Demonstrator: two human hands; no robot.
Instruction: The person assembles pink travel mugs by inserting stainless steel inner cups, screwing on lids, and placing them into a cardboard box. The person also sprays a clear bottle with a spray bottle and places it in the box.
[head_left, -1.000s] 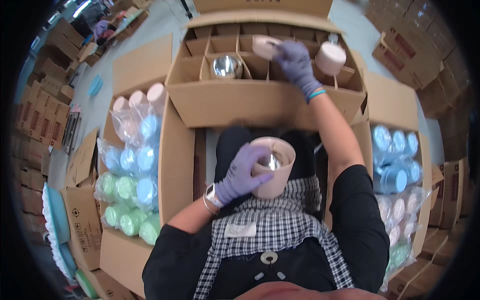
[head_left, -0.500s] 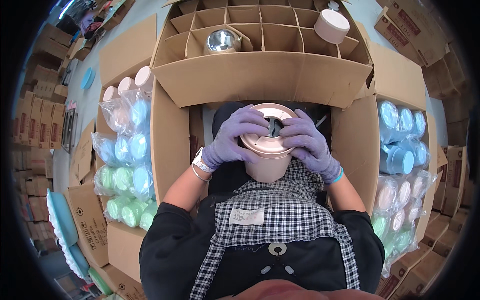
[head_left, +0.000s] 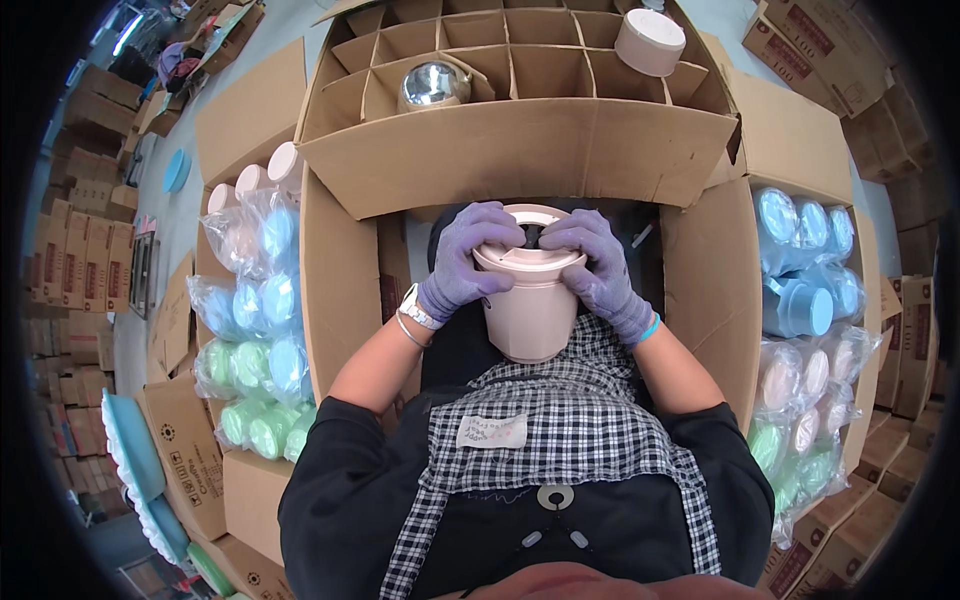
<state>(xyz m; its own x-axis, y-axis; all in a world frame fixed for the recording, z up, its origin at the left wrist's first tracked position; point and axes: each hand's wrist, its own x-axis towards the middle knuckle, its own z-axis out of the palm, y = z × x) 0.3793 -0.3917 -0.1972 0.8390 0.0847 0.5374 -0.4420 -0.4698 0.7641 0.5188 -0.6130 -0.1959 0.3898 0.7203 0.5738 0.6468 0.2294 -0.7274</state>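
Observation:
Between my gloved hands is a pink plastic pot-shaped vessel (head_left: 530, 318) with a wide ring-shaped top (head_left: 528, 258) and a dark opening in its middle. It leans so that its side faces me, above my checked apron. My left hand (head_left: 470, 255) grips the ring's left side, fingers curled over the rim toward the opening. On the right side, my right hand (head_left: 597, 268) clasps the ring in the same way. Both hands wear purple gloves. Part of the opening is hidden by my fingers.
Ahead stands a divided cardboard box (head_left: 520, 150) holding a silver mirrored round thing (head_left: 436, 84); a pale pink round container (head_left: 650, 42) rests on its right dividers. Bagged blue, green and pink plastic parts fill cartons at left (head_left: 262, 310) and right (head_left: 800, 305). Stacked cartons (head_left: 85, 255) lie beyond.
The pink vessel has tipped, showing more of its side and less of its top. Both hands have shifted slightly left with it, still gripping the ring, and their fingers are closer together over the opening.

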